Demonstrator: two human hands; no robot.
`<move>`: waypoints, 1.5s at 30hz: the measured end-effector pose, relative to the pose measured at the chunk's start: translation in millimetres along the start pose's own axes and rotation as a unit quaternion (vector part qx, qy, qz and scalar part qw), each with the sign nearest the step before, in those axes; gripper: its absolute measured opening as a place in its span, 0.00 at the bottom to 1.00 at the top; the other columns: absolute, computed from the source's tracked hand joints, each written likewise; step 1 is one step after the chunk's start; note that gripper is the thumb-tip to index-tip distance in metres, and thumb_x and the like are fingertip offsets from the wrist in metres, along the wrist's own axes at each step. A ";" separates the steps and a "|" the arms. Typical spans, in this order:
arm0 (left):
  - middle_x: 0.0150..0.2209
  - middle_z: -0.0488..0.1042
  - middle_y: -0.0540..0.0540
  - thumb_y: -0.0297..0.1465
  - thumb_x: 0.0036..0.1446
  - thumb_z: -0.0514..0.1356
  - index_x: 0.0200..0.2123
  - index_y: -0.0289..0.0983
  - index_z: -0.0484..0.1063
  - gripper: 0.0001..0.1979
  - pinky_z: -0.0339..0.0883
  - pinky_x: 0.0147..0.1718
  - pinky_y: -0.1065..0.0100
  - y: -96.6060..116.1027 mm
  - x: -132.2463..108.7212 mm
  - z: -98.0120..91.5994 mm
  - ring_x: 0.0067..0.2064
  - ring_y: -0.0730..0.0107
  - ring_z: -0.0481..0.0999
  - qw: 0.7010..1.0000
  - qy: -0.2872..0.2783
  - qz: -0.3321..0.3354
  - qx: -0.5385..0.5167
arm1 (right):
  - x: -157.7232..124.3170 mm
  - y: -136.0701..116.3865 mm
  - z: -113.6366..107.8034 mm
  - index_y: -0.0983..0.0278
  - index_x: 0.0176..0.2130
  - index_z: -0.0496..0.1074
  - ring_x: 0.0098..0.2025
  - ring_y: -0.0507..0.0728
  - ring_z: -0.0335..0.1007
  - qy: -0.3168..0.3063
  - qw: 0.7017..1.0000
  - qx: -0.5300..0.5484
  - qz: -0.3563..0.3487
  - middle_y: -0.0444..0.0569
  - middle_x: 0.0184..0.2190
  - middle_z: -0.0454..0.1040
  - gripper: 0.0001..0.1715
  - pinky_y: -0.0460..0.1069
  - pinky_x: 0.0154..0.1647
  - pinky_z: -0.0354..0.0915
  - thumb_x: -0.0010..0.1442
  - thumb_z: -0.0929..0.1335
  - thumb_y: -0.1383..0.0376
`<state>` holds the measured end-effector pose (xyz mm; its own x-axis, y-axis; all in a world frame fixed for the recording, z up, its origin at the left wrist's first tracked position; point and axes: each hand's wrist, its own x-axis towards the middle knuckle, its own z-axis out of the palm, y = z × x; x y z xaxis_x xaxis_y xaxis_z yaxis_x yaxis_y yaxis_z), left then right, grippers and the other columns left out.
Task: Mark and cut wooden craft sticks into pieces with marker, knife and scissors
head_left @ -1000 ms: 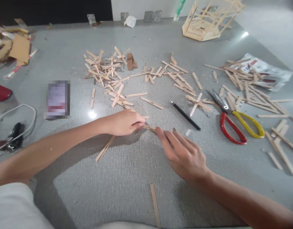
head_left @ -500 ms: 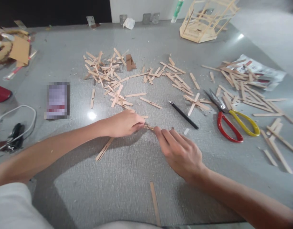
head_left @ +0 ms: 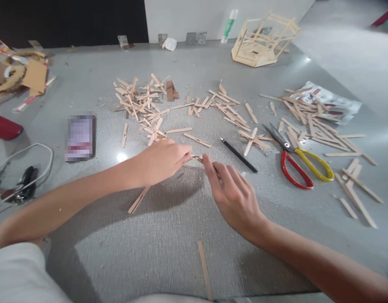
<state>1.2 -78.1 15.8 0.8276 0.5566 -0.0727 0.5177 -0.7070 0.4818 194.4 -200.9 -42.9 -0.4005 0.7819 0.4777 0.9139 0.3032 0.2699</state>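
Grey table (head_left: pixel 162 252), sticks (head_left: pixel 197 140) strewn, white wall (head_left: pixel 194 17) behind

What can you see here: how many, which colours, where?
Table: one, grey, throughout
Wooden sticks: many, tan, scattered
Small wooden piece: one, tan, centre
Scissors: one, red-and-yellow handles, right
Pen-like tool: one, black, right of centre
Packet: one, mostly white, right
Wooden frame: one, pale, back right
Tube: one, green-and-white, back
Crumpled scrap: one, white, back
Brackets: several, silver, back
Blurred item: one, lilac, left
Cylinder: one, red, left edge
Cable: one, white, left
Cardboard: several, tan, far left
Panel: one, black, back left
Sleeve: one, white, lower left
Left grip: one, bare, centre
Right grip: one, bare, centre
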 end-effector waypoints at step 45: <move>0.18 0.64 0.56 0.27 0.69 0.52 0.24 0.38 0.64 0.17 0.55 0.26 0.70 -14.8 4.8 8.0 0.20 0.77 0.60 0.982 0.147 0.115 -0.007 | -15.6 -8.0 39.9 0.70 0.62 0.72 0.20 0.51 0.62 0.008 0.967 0.243 0.078 0.46 0.25 0.74 0.25 0.47 0.20 0.54 0.72 0.58 0.75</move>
<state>-0.7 -68.4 1.3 0.8228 0.4869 0.2930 0.3205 -0.8235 0.4681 196.0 -193.8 -85.9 -0.2528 0.8313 0.4950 0.8850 0.4054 -0.2288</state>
